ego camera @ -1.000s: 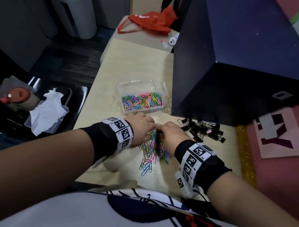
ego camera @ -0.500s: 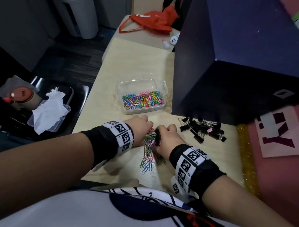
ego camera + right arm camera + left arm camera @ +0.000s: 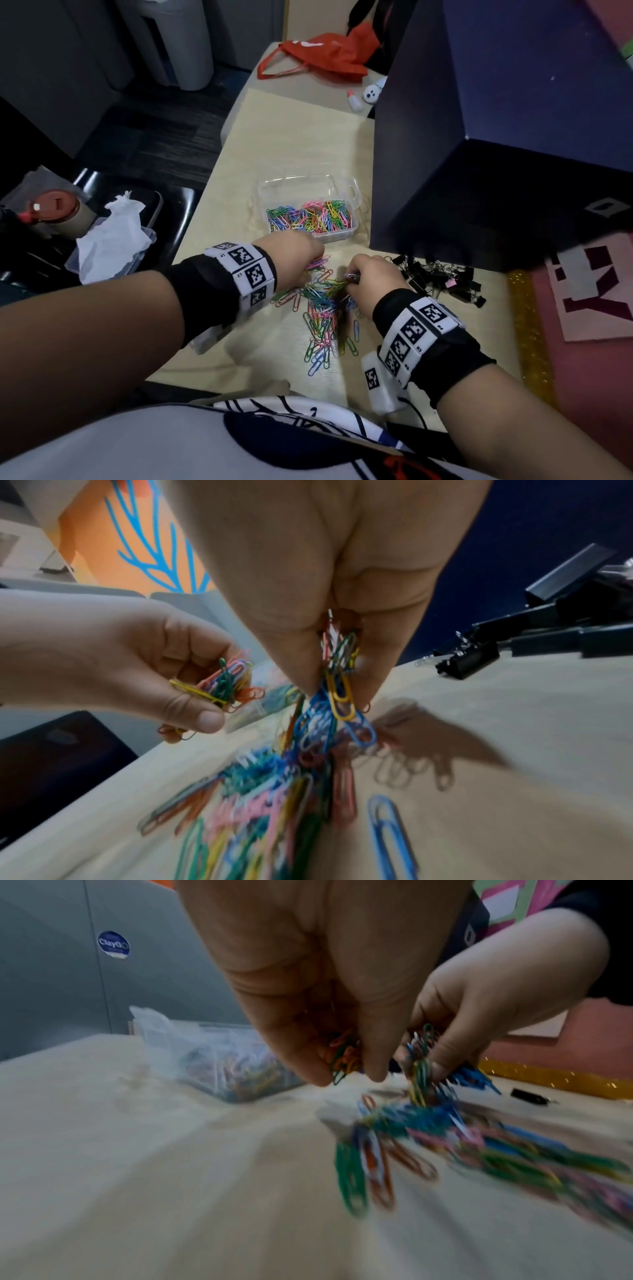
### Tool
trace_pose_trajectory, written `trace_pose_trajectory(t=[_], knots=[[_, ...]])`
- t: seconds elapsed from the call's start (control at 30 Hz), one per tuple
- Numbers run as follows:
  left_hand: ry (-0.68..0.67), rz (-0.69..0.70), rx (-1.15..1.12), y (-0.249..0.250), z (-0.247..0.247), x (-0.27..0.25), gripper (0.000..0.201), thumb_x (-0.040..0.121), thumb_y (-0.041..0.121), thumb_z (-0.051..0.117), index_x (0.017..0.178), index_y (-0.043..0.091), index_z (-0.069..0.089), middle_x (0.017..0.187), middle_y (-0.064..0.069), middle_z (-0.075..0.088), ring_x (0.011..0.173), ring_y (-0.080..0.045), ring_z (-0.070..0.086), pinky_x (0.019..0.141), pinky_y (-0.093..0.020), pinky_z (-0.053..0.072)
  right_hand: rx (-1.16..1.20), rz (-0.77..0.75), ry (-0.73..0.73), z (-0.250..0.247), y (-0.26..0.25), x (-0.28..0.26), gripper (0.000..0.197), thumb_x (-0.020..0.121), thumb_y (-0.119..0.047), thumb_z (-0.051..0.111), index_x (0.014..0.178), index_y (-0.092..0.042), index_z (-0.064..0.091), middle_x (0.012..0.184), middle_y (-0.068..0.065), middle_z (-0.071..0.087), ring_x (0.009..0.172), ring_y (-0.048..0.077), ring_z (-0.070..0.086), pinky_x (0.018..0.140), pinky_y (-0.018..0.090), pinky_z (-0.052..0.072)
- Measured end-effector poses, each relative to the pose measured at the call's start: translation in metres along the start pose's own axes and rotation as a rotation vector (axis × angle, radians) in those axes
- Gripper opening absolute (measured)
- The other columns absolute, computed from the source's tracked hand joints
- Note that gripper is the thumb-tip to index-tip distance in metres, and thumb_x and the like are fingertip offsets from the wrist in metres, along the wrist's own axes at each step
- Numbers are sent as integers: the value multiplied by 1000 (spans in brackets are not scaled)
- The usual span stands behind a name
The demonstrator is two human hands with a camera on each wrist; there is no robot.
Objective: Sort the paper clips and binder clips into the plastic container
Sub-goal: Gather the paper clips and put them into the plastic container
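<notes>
Both hands grip paper clips: my left hand (image 3: 297,255) pinches one bunch, my right hand (image 3: 371,279) another, above the loose paper clips (image 3: 325,318) on the table (image 3: 291,137). Plastic container (image 3: 354,192) sits just beyond; binder clips (image 3: 442,281) lie right.

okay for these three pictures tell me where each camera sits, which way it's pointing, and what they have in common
Head: worn on head, looks down at beige table; both forearms show.
Left wrist: faces along left hand toward clear plastic container.
Right wrist: faces along right hand; black binder clips to its right.
Shared: both hands pinching bunches of colourful paper clips appear in all.
</notes>
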State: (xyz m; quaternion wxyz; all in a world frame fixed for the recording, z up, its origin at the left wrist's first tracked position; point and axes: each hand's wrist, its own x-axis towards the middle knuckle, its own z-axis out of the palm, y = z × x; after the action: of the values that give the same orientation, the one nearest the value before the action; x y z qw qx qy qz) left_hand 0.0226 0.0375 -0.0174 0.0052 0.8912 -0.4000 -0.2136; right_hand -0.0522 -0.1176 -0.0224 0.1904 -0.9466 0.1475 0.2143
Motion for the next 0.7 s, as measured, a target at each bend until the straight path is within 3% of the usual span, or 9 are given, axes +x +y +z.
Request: trace_pose_trajectory(t=[0.17,0.27,0.4,0.53,0.63,0.7], knots=[[171,-49,-85,-22,-31,9,37,87,31,66,119,15,57,112,-6,58,104,-27,58,87,-34,46,33,22,5,-16,-10,4,21,88,-16,63,108,-20,62,114,4,61,104,22,57,81,22,40],[212,-104,-126,-37,-40,13,45,86,32,65,129,23,55,121,-2,55,110,-24,56,89,-32,44,86,43,21,-22,-18,9,22,88,-20,64,109,-19,61,107,2,63,98,21,59,80,25,45],[159,-127,-103,-47,-32,11,43,88,32,61,130,27,55,127,1,54,112,-21,56,91,-31,46,170,48,60,-29,-28,19,21,86,-22,68,106,-21,61,96,0,60,83,18,56,73,24,46],[86,-117,1,-47,-22,5,30,90,35,53,118,28,62,116,1,59,104,-25,60,86,-38,51,266,29,118,-36,-42,37,20,85,-23,69,103,-17,62,99,2,66,88,20,61,84,30,51],[66,-64,93,-46,-19,1,25,90,29,50,112,27,63,115,1,58,100,-26,61,83,-39,51,345,22,182,-41,-56,47,20,86,-25,69,103,-19,60,93,-2,62,85,18,59,75,24,45],[56,-41,131,-46,-19,-1,26,91,26,49,113,27,61,118,1,57,101,-27,60,83,-38,50,422,33,180,-41,-65,52,24,86,-27,67,109,-19,60,96,-3,62,87,18,60,76,24,46]])
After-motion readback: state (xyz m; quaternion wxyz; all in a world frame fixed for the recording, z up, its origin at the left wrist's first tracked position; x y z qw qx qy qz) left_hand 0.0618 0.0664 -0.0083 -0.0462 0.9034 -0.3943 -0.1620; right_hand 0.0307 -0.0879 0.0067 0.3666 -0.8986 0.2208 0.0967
